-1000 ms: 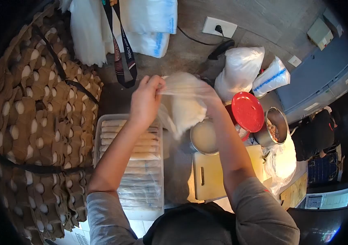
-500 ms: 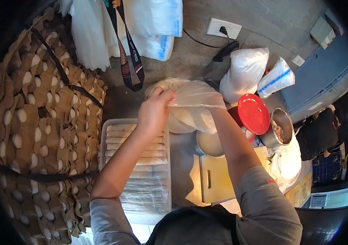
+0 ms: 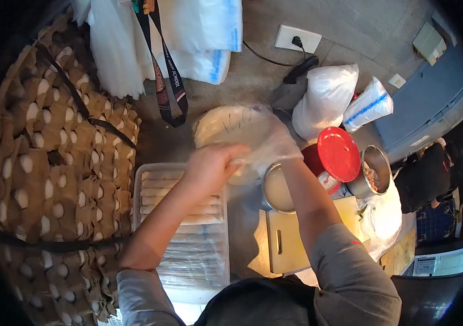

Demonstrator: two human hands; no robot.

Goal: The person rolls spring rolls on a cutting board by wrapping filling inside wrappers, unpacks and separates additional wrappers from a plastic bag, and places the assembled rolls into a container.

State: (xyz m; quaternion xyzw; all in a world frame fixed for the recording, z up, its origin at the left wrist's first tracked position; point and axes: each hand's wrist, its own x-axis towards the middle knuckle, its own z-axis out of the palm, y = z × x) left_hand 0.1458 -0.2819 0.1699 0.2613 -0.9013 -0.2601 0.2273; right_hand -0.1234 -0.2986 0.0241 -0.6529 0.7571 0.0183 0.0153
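My left hand [image 3: 215, 164] is closed, its fingers pinching the edge of a clear plastic bag [image 3: 267, 130]. My right hand [image 3: 285, 144] is covered by that plastic at the bag's right side; its fingers are blurred behind the film. Beneath and behind both hands lies a stack of round, pale, thin wrappers [image 3: 215, 125], partly covered by the plastic. Below my left forearm stands a clear plastic tub [image 3: 135, 201] of pale rolls [image 3: 155, 193] in rows, some under plastic film. Near my right wrist is a metal pot [image 3: 279, 187] with a pale, creamy content.
Stacked egg trays [image 3: 68, 163] tied with black straps rise at left. A yellow cutting board [image 3: 294, 244], a red lid [image 3: 338, 154], a pot of chopped filling [image 3: 375, 171] and filled white bags [image 3: 326, 100] stand at right. A lanyard [image 3: 169, 81] hangs above; another person [image 3: 427, 176] is at far right.
My left hand has come down toward me and slightly right, pulling the plastic edge lower. More of the round wrappers shows behind it. My right hand has dropped slightly.
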